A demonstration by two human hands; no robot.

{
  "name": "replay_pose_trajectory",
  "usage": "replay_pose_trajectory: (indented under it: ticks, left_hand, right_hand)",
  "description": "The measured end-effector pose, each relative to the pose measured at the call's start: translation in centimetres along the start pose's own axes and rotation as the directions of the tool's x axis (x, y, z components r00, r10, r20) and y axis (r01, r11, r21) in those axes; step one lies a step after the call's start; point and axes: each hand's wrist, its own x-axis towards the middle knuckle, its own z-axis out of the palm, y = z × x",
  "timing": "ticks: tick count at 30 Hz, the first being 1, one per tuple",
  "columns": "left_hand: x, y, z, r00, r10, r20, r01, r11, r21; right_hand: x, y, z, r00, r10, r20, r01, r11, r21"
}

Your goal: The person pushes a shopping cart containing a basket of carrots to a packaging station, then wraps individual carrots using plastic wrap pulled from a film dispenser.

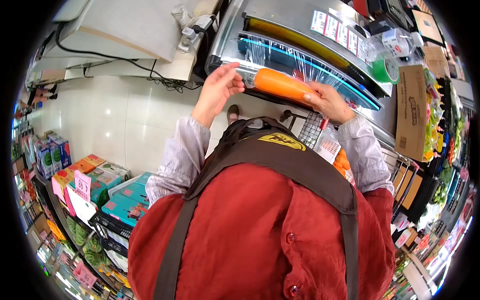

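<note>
Your right hand point(327, 101) is gripping the orange vegetable point(280, 85) at the front of the metal counter point(285, 10), some fingers hiding behind it, while your left hand point(220, 90) is hovering by its other end, fingers parted, any touch on the clear film point(247, 78) being unclear.

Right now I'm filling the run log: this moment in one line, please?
right hand: holding orange item | left hand: loosely open near its left end | place: wrapping machine's front edge
</note>
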Motion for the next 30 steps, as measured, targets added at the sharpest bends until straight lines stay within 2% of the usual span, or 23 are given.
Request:
replay_pose_trajectory:
  ticks: [1, 3, 4, 5, 7, 8, 9, 11, 13, 14, 15, 16, 17, 18, 19, 22, 23, 25, 26, 27, 29, 30]
  left_hand:
    - [-0.3, -1.4, 0.1, 1.000, -0.010, 0.014, 0.010, 1.000, 0.005]
    - [-1.3, -3.7, 2.2, 0.959, -0.081, 0.271, 0.094, 0.995, -0.038]
    - [-0.8, -4.9, 3.0, 0.942, -0.103, 0.320, 0.119, 0.992, -0.033]
    - [-0.3, -5.5, 4.6, 0.938, -0.113, 0.327, 0.131, 0.991, -0.034]
    - [1.0, -6.1, 7.8, 0.981, 0.024, 0.190, 0.058, 0.908, -0.415]
    - [1.6, -6.6, 8.5, 0.987, 0.074, 0.143, -0.003, 0.896, -0.443]
    - [1.6, -6.8, 8.7, 0.986, 0.072, 0.150, 0.002, 0.895, -0.445]
    - [1.7, -7.0, 8.7, 0.996, -0.003, 0.087, 0.037, 0.922, -0.387]
    - [1.8, -7.1, 8.8, 0.997, 0.017, 0.074, 0.013, 0.919, -0.395]
    - [1.7, -7.0, 9.1, 0.998, 0.014, 0.067, 0.014, 0.913, -0.407]
    - [1.6, -6.9, 9.4, 0.998, 0.010, 0.060, 0.016, 0.907, -0.420]
    - [1.5, -6.7, 9.8, 0.998, 0.023, 0.060, 0.004, 0.906, -0.423]
    - [1.7, -6.8, 9.5, 0.998, 0.020, 0.064, 0.009, 0.906, -0.422]
    - [1.7, -6.8, 8.9, 0.999, 0.010, 0.042, 0.008, 0.910, -0.415]
    - [1.7, -6.8, 8.4, 1.000, 0.002, 0.019, 0.006, 0.914, -0.406]
    - [1.6, -6.6, 8.6, 1.000, 0.005, 0.019, 0.003, 0.919, -0.394]
    - [1.6, -6.6, 8.9, 0.999, 0.016, 0.029, -0.003, 0.918, -0.397]
    - [1.7, -6.5, 8.9, 1.000, 0.001, 0.030, 0.012, 0.909, -0.416]
    - [1.7, -6.4, 8.8, 1.000, -0.009, 0.022, 0.018, 0.899, -0.438]
    - [1.7, -6.4, 8.8, 1.000, -0.012, 0.024, 0.021, 0.901, -0.434]
    - [1.5, -6.4, 8.7, 1.000, -0.001, 0.025, 0.011, 0.905, -0.425]
    - [1.5, -6.3, 8.7, 1.000, -0.003, 0.024, 0.013, 0.908, -0.419]
  right_hand:
    - [0.1, -0.1, -0.1, 0.999, 0.037, 0.032, -0.038, 0.999, 0.038]
    - [0.3, -0.7, -0.5, 0.997, 0.057, 0.061, -0.062, 0.995, 0.082]
    - [0.6, -0.6, -0.7, 0.992, 0.067, 0.104, -0.079, 0.990, 0.114]
    - [0.8, -0.5, -0.9, 0.986, 0.074, 0.151, -0.096, 0.985, 0.145]
    - [1.0, -0.9, -1.3, 0.981, 0.107, 0.163, -0.126, 0.985, 0.114]
    - [1.0, -1.2, -1.3, 0.974, 0.159, 0.160, -0.179, 0.976, 0.121]
    - [0.9, -1.3, -1.5, 0.965, 0.210, 0.159, -0.231, 0.965, 0.125]
    - [0.7, -0.9, -1.7, 0.968, 0.183, 0.174, -0.210, 0.967, 0.147]
    - [-0.4, -0.4, -0.5, 0.988, 0.092, -0.126, -0.065, 0.976, 0.208]
    - [-0.9, -0.2, -0.3, 0.974, 0.051, -0.220, -0.010, 0.983, 0.185]
    - [-1.7, -0.2, 0.0, 0.973, 0.056, -0.222, -0.014, 0.982, 0.186]
    - [-2.7, -0.1, 0.3, 0.907, -0.149, -0.394, 0.089, 0.982, -0.165]
    - [-3.6, -0.2, 0.7, 0.793, -0.387, -0.471, 0.116, 0.854, -0.507]
    - [-4.5, -0.3, 1.1, 0.752, -0.195, -0.629, 0.058, 0.971, -0.232]
    - [-5.1, -0.1, 1.0, 0.673, -0.151, -0.724, 0.036, 0.984, -0.172]
    - [-6.9, 1.5, 1.1, 0.597, -0.187, -0.780, -0.022, 0.968, -0.249]
    - [-7.3, 1.6, 1.7, 0.630, -0.168, -0.758, -0.058, 0.963, -0.262]
    - [-6.9, 2.4, 3.6, 0.627, -0.280, -0.727, -0.010, 0.930, -0.367]
    - [-6.8, 2.3, 4.6, 0.651, -0.140, -0.746, -0.105, 0.957, -0.271]
    - [-6.2, 2.6, 5.4, 0.649, -0.137, -0.749, -0.105, 0.958, -0.266]
    - [-5.0, 3.9, 6.9, 0.565, -0.040, -0.824, -0.113, 0.986, -0.126]
    - [-4.3, 4.5, 7.4, 0.579, 0.054, -0.814, 0.016, 0.997, 0.077]
